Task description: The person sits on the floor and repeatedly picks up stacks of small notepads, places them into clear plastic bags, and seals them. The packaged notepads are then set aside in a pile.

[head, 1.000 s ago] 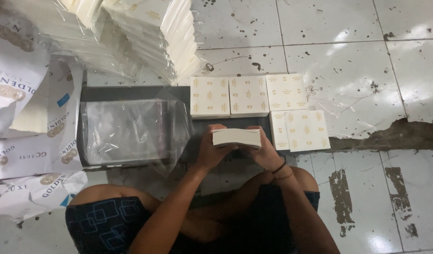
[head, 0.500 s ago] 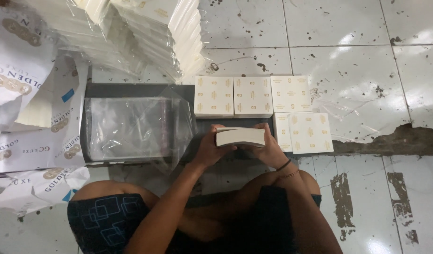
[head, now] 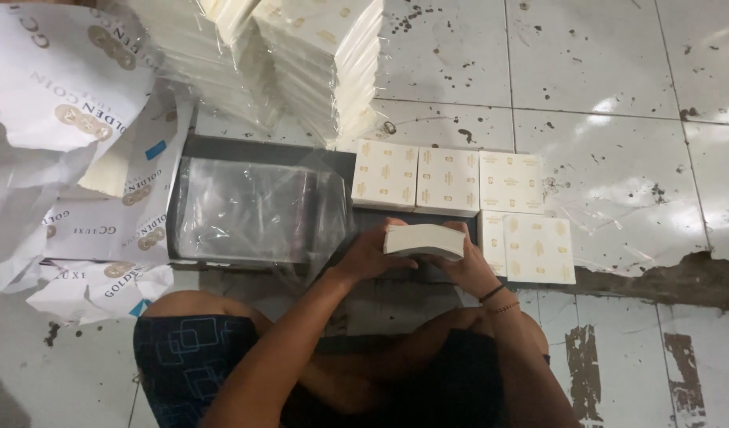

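Two hands, left hand (head: 370,255) and right hand (head: 465,265), are closed on a cream card stack (head: 425,240), being squared; careful alignment beside the laid-out cards (head: 450,181) is likely needed.

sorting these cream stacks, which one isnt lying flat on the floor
The cream stack held between the left hand and right hand; the four patterned stacks lie flat beyond it.

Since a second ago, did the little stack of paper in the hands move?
No. The stack sits just below the row of cream cards, as before.
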